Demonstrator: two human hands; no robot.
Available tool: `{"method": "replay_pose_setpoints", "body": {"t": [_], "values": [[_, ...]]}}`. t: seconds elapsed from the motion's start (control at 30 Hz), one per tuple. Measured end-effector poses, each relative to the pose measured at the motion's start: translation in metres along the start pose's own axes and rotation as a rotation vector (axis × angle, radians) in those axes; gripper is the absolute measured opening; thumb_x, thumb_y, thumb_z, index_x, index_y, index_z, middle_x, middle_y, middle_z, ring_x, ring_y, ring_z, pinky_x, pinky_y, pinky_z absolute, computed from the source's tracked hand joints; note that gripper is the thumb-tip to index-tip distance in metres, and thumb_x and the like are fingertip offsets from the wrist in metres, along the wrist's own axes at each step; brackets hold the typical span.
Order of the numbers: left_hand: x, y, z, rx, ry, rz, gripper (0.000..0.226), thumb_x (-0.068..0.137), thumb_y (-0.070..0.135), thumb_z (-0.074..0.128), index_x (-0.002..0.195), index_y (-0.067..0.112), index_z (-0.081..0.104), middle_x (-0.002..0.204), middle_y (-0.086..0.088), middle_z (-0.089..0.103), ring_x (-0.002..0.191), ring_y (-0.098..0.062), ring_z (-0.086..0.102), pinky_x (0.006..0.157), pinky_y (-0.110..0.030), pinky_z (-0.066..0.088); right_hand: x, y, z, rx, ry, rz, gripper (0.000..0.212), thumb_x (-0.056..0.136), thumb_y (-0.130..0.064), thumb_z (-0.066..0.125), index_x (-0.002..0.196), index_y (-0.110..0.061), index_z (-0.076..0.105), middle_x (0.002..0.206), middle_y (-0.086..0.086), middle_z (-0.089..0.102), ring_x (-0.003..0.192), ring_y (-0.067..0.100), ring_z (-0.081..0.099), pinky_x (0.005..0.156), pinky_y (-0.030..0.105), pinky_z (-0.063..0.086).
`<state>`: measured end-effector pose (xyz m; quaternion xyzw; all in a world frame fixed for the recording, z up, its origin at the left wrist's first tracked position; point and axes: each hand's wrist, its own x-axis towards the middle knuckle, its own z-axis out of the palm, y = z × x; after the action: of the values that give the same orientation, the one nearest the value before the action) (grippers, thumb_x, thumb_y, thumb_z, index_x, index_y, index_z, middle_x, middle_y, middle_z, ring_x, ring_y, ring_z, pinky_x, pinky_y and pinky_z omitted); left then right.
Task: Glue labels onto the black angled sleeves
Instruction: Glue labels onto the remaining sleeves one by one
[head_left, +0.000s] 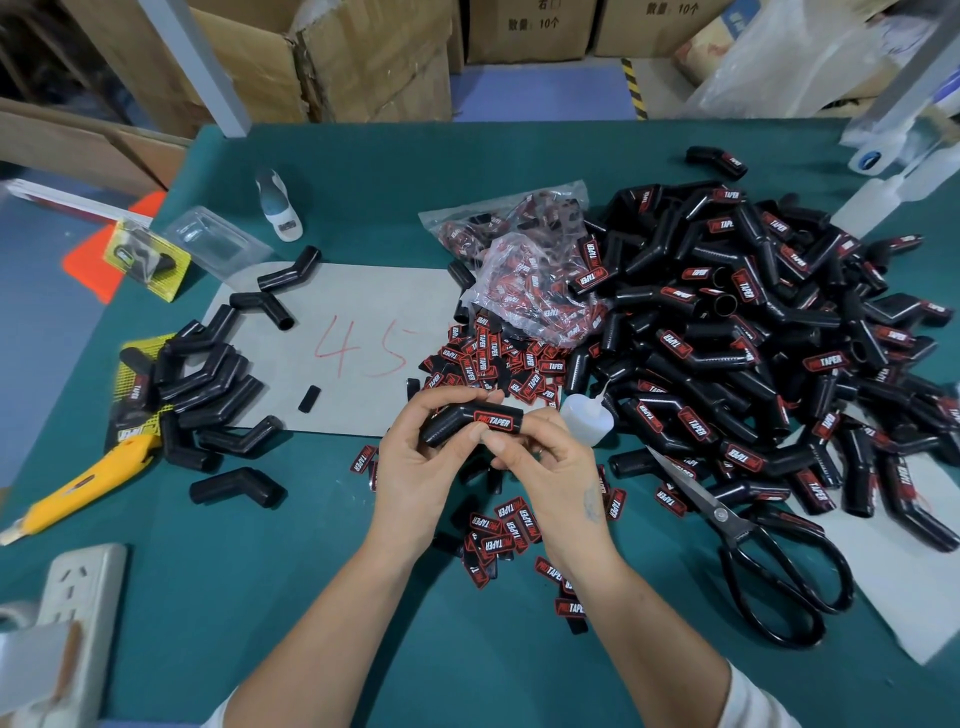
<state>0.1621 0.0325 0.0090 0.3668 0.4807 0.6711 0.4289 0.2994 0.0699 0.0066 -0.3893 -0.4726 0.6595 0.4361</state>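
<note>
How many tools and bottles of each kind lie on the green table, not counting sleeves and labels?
Scissors: 1
Yellow utility knife: 1
Small glue bottle: 1
Larger clear bottle: 1
Total: 4

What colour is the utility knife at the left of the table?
Yellow; the utility knife shows best in the head view.

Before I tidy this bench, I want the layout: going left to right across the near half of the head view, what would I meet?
Power strip → yellow utility knife → left hand → right hand → scissors
</note>
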Motion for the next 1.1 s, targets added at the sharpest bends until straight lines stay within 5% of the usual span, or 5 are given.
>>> {"method": "replay_pose_setpoints", "body": {"t": [1.1], "values": [[-0.0004,0.0010,0.0005,0.010,-0.009,-0.013,0.023,0.095,0.006,0.072,0.116,0.016,0.070,0.122,-0.013,0.075,0.116,-0.032,0.071,0.097,-0.032,0.057,-0.0005,-0.0055,-0.0019,0.006,0.021,0.010,0.008,0.083,-0.029,0.081,0.089,-0.030,0.085,0.084,-0.012,0.059,0.079,0.004,0.059,0.079,0.019,0.050]]}}
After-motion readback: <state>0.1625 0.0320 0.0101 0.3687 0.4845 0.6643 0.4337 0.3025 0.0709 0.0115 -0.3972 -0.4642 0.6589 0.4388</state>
